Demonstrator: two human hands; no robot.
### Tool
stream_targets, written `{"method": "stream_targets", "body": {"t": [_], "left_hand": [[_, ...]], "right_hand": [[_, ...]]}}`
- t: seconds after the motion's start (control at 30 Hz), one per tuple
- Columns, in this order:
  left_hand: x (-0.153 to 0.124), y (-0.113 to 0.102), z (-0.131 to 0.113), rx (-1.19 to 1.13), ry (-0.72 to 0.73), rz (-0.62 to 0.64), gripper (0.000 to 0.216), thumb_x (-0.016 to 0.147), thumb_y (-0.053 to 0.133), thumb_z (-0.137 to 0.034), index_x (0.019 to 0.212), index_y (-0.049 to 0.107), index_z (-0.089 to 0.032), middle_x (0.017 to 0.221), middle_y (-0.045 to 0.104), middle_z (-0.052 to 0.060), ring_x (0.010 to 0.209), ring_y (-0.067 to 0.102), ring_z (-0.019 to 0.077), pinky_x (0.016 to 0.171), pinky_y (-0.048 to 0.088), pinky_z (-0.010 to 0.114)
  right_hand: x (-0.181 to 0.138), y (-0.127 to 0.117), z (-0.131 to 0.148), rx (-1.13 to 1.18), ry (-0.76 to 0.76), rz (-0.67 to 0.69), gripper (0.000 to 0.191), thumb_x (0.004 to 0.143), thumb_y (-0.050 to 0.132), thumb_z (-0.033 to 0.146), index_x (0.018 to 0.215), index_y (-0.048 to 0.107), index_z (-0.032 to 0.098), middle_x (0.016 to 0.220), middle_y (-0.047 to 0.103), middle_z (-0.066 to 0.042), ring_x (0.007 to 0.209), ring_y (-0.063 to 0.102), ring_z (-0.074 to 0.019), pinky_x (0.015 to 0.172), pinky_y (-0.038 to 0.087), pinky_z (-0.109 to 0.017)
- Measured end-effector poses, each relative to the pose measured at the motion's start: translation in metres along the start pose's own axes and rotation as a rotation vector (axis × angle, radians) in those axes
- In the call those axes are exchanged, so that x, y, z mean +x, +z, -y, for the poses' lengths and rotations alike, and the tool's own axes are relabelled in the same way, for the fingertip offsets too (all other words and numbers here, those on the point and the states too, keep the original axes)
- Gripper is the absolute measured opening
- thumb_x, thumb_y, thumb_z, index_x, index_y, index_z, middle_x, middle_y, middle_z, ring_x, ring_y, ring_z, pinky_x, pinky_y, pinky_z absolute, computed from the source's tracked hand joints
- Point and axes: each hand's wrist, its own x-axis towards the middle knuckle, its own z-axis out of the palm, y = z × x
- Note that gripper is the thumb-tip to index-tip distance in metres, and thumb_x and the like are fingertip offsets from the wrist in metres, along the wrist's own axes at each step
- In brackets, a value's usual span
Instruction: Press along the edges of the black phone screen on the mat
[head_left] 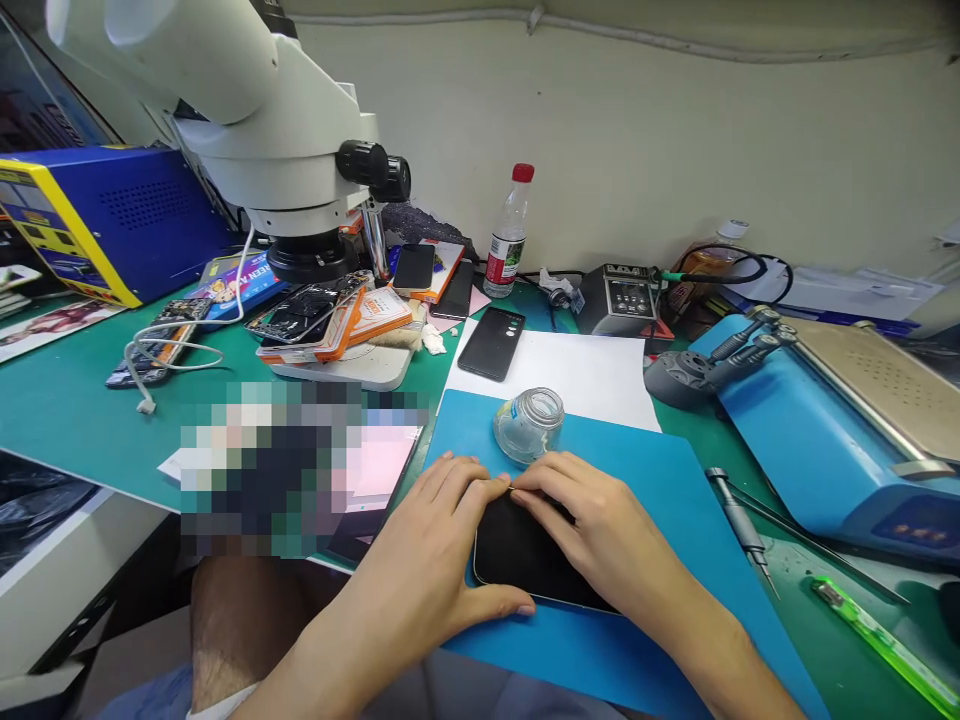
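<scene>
Spanning the left end of a black phone [517,555], the left hand [431,535] is spread open, while the right hand [600,515] curls its fingers to the far edge; whether they grip something there I can't tell. The phone lies flat near the front edge of the blue mat [660,480] on the tabletop [67,390], a glass jar [529,425] just beyond both hands.
</scene>
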Motion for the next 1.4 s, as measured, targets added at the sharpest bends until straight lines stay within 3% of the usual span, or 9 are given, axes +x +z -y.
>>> {"method": "stream_targets", "body": {"t": [0.2, 0.4, 0.53, 0.77, 0.9, 1.03, 1.13, 1.23, 1.4], "left_hand": [[0.0, 0.0, -0.002, -0.047, -0.037, 0.015, 0.106, 0.073, 0.097, -0.054, 0.156, 0.038, -0.023, 0.146, 0.057, 0.012, 0.143, 0.049, 0.0339, 0.126, 0.042, 0.058], [0.002, 0.003, 0.001, -0.08, -0.046, -0.008, 0.109, 0.072, 0.097, -0.055, 0.157, 0.038, -0.021, 0.147, 0.057, 0.012, 0.142, 0.051, 0.034, 0.126, 0.041, 0.058], [0.003, 0.005, 0.003, -0.08, -0.068, 0.007, 0.112, 0.071, 0.097, -0.057, 0.159, 0.038, -0.022, 0.148, 0.056, 0.013, 0.142, 0.051, 0.0351, 0.124, 0.043, 0.059], [0.001, 0.003, 0.001, -0.058, -0.159, 0.066, 0.112, 0.076, 0.095, -0.053, 0.165, 0.033, -0.023, 0.155, 0.054, 0.016, 0.152, 0.044, 0.0391, 0.128, 0.039, 0.064], [-0.008, 0.011, 0.007, -0.017, -0.167, 0.037, 0.108, 0.08, 0.091, -0.051, 0.167, 0.029, -0.032, 0.161, 0.051, 0.013, 0.157, 0.041, 0.0401, 0.127, 0.039, 0.067], [-0.019, 0.023, 0.019, 0.066, -0.082, -0.029, 0.095, 0.092, 0.08, -0.05, 0.167, 0.023, -0.041, 0.165, 0.049, 0.009, 0.159, 0.04, 0.0384, 0.122, 0.045, 0.069], [-0.023, 0.027, 0.027, 0.167, -0.006, -0.083, 0.073, 0.101, 0.067, -0.05, 0.163, 0.03, -0.041, 0.162, 0.054, 0.008, 0.155, 0.047, 0.0371, 0.114, 0.055, 0.065], [-0.022, 0.026, 0.032, 0.299, 0.114, -0.148, 0.055, 0.107, 0.056, -0.05, 0.157, 0.039, -0.036, 0.158, 0.06, 0.008, 0.147, 0.056, 0.0377, 0.102, 0.064, 0.061], [-0.011, 0.022, 0.03, 0.481, 0.299, -0.275, 0.058, 0.107, 0.049, -0.058, 0.154, 0.046, -0.023, 0.15, 0.067, 0.013, 0.129, 0.071, 0.0372, 0.088, 0.07, 0.053]], "right_hand": [[0.005, -0.011, -0.009, 0.049, 0.021, 0.129, 0.014, 0.11, 0.061, 0.038, 0.118, 0.071, 0.034, 0.115, 0.074, 0.003, 0.103, 0.07, -0.0191, 0.087, 0.055, -0.032], [0.002, 0.002, -0.009, -0.095, -0.127, -0.157, 0.022, 0.111, 0.052, 0.033, 0.104, 0.072, 0.028, 0.099, 0.077, 0.0, 0.085, 0.074, -0.0206, 0.072, 0.055, -0.034], [0.0, 0.003, -0.007, -0.158, -0.137, -0.245, 0.022, 0.11, 0.052, 0.035, 0.103, 0.072, 0.028, 0.099, 0.079, 0.0, 0.083, 0.074, -0.0209, 0.07, 0.054, -0.034], [-0.018, -0.026, -0.007, 0.033, 0.252, -0.31, 0.026, 0.109, 0.054, 0.05, 0.104, 0.071, 0.031, 0.101, 0.077, 0.004, 0.093, 0.073, -0.0203, 0.081, 0.055, -0.033], [-0.042, -0.048, -0.021, -0.06, 0.38, -0.407, 0.027, 0.105, 0.057, 0.053, 0.105, 0.073, 0.031, 0.106, 0.076, 0.001, 0.098, 0.072, -0.0237, 0.086, 0.055, -0.037], [-0.06, -0.051, -0.04, -0.117, 0.371, -0.345, 0.034, 0.109, 0.052, 0.051, 0.106, 0.078, 0.03, 0.112, 0.075, -0.003, 0.105, 0.071, -0.0254, 0.093, 0.056, -0.041], [-0.066, -0.043, -0.047, -0.218, 0.312, -0.308, 0.036, 0.112, 0.047, 0.044, 0.118, 0.078, 0.027, 0.115, 0.076, -0.006, 0.11, 0.071, -0.0283, 0.106, 0.053, -0.051], [-0.079, -0.039, -0.037, -0.394, 0.265, -0.475, 0.036, 0.113, 0.047, 0.036, 0.141, 0.068, 0.027, 0.132, 0.073, -0.008, 0.124, 0.066, -0.0319, 0.112, 0.049, -0.057], [-0.136, -0.033, 0.017, -0.294, 0.348, -0.759, 0.035, 0.112, 0.051, 0.029, 0.144, 0.062, 0.037, 0.129, 0.073, -0.002, 0.117, 0.072, -0.0217, 0.102, 0.058, -0.036]]}}
